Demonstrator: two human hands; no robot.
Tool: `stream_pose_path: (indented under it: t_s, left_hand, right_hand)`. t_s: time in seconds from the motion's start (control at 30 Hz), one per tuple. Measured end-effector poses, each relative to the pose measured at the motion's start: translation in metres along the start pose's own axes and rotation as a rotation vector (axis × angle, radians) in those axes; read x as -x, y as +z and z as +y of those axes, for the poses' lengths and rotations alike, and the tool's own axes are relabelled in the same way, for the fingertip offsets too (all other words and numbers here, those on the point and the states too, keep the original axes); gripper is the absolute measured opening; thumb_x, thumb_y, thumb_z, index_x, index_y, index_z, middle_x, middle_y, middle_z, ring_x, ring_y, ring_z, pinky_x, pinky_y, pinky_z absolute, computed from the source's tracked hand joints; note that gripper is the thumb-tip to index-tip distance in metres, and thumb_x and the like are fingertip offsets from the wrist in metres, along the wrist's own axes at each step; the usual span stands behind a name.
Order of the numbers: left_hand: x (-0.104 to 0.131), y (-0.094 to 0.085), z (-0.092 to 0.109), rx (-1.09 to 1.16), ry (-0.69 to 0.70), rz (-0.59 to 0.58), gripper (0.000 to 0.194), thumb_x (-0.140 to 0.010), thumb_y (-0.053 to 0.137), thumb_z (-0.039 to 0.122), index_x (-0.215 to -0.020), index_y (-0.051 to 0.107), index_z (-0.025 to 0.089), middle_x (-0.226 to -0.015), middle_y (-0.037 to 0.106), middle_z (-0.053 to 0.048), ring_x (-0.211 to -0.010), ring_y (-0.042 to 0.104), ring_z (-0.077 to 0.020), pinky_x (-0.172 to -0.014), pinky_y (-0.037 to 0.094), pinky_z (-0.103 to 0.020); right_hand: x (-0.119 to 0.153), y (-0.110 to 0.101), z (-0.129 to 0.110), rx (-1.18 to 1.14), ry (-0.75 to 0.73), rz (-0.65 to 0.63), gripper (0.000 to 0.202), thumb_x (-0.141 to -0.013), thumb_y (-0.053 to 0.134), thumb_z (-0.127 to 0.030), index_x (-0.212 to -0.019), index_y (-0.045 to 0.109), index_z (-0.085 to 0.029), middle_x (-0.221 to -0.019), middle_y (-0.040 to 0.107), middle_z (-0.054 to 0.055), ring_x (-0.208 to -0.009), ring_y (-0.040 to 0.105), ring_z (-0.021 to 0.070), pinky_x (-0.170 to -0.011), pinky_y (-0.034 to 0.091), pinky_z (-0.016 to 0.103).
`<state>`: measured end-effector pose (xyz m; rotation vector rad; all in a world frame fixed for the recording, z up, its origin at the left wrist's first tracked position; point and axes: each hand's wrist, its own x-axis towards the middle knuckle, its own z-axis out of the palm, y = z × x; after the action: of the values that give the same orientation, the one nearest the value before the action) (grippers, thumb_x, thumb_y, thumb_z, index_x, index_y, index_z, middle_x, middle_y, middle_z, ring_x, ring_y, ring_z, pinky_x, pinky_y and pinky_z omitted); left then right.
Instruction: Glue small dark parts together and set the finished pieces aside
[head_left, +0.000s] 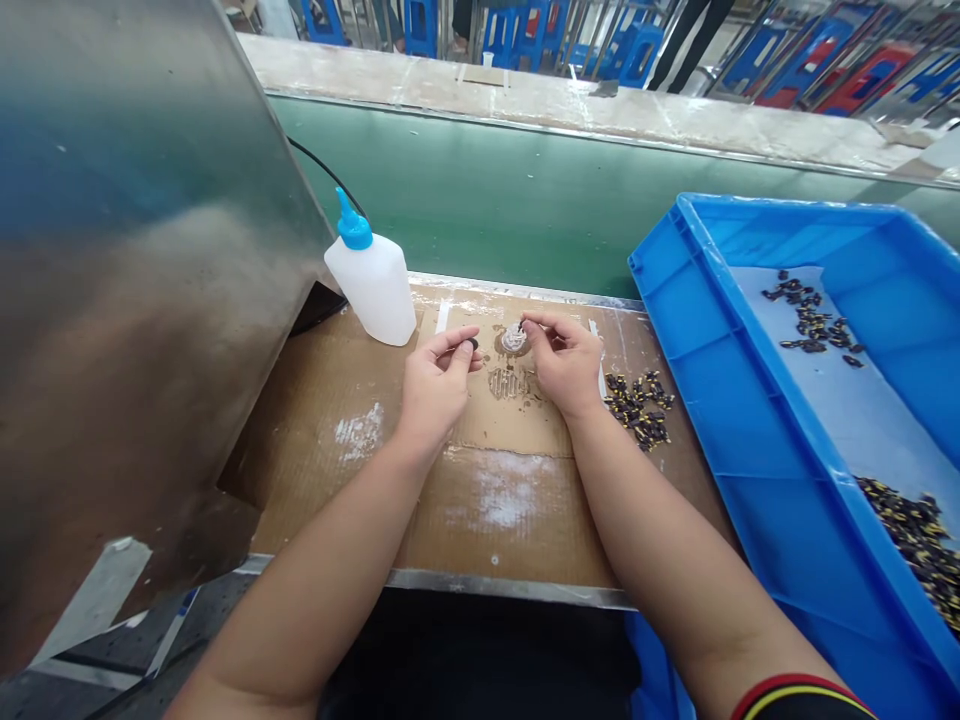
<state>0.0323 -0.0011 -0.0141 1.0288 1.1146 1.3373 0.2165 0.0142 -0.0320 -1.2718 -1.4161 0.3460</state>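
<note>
Between the thumb and fingers of my left hand [439, 382] is a small dark piece [473, 343], too small to name. My right hand [564, 362] pinches another tiny dark piece [522, 325] just above a whitish, wet-looking patch [514, 338] on the cardboard. Right below that patch the cardboard's top layer is worn to ridges [504, 383]. Beside my right wrist lies a loose heap of small black-and-yellow parts [641, 408]. A white squeeze bottle [375, 290] with a blue nozzle stands beyond my left hand.
A large blue crate [720, 400] at the right holds more black-and-yellow parts [911, 530] on white sheets. A metal panel [150, 260] rises at the left. Behind the cardboard-covered table [375, 420] runs a green belt [487, 190]. Farther back are stools and a person's legs [690, 40].
</note>
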Motion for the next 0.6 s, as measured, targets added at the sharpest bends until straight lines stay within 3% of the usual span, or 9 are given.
stream_pose_path:
  t_s: [0.2,0.37,0.43,0.5,0.6]
  left_hand:
    - [0.0,0.002,0.003,0.084,-0.053,-0.021,0.029,-0.085,0.075,0.015,-0.114,0.078,0.016,-0.094,0.075,-0.007,-0.082,0.071,-0.0132,-0.085,0.062,-0.029]
    - [0.003,0.005,0.008,0.179,-0.077,-0.056,0.03,-0.078,0.084,0.025,-0.104,0.077,0.011,-0.09,0.076,-0.009,-0.082,0.072,-0.0151,-0.088,0.063,-0.032]
    - [0.005,0.006,0.01,0.198,-0.084,-0.068,0.031,-0.077,0.086,0.027,-0.101,0.076,0.011,-0.087,0.075,-0.008,-0.081,0.073,-0.0148,-0.086,0.063,-0.031]
    - [0.006,0.006,0.011,0.22,-0.091,-0.083,0.031,-0.076,0.087,0.029,-0.098,0.075,0.011,-0.085,0.075,-0.008,-0.079,0.073,-0.0149,-0.084,0.063,-0.03]
    - [0.009,0.006,0.013,0.234,-0.1,-0.117,0.036,-0.075,0.089,0.034,-0.097,0.072,0.012,-0.082,0.074,-0.008,-0.075,0.073,-0.0161,-0.077,0.064,-0.03]
  right_hand:
    - [0.004,-0.011,-0.034,0.143,-0.104,0.224,0.019,-0.102,0.063,-0.041,-0.109,0.075,-0.027,-0.111,0.075,0.006,-0.08,0.064,0.0195,-0.069,0.053,0.037]
    - [0.005,-0.009,-0.037,0.206,-0.106,0.102,0.02,-0.101,0.062,-0.04,-0.1,0.075,-0.025,-0.089,0.074,0.003,-0.07,0.061,0.0178,-0.071,0.053,0.037]
    - [0.005,-0.009,-0.037,0.191,-0.095,0.139,0.019,-0.101,0.063,-0.039,-0.101,0.074,-0.024,-0.091,0.073,0.004,-0.073,0.062,0.0175,-0.072,0.053,0.035]
    - [0.005,-0.01,-0.041,0.091,-0.043,0.184,0.018,-0.099,0.064,-0.039,-0.099,0.072,-0.023,-0.093,0.073,0.005,-0.076,0.065,0.0174,-0.071,0.054,0.034]
    - [0.007,-0.015,-0.049,-0.175,0.155,0.155,0.021,-0.091,0.071,-0.041,-0.091,0.067,-0.02,-0.082,0.071,0.004,-0.073,0.069,0.0174,-0.066,0.057,0.032]
